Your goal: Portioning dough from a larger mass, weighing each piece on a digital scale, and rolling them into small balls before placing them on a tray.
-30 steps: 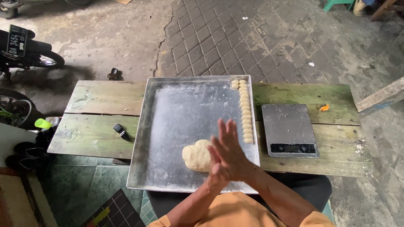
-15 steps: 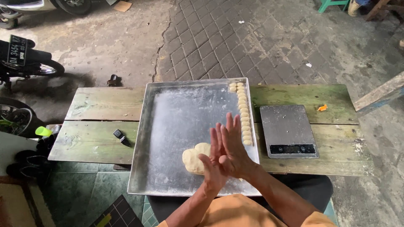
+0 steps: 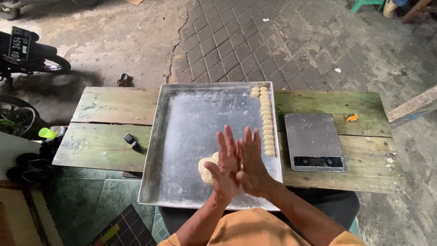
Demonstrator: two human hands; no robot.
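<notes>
My fingers (image 3: 248,143) are stretched out straight and pressed palm to palm, my left hand (image 3: 224,166) flat against my right hand (image 3: 251,166); whether anything lies between the palms I cannot tell, since nothing shows at their edges. Both hands hang above the near right part of the metal tray (image 3: 182,132), whose floured floor is bare over most of its left and middle. Just to the left of my left hand, partly hidden behind it, the lump of dough (image 3: 205,167) sits on the tray floor, near the front rim. Along the tray's right wall runs a row of small dough pieces (image 3: 266,123), from the far corner down to about level with my fingertips, with a second short stub of pieces beside it at the far end. The tray's front rim overhangs the near edge of the wooden tabletop (image 3: 109,127). To the right of the tray, close by its wall, lies a flat kitchen scale (image 3: 314,139), and past it a small orange scrap (image 3: 352,117). On the left, well apart from the tray, a small black object (image 3: 131,141) rests on the open planks.
</notes>
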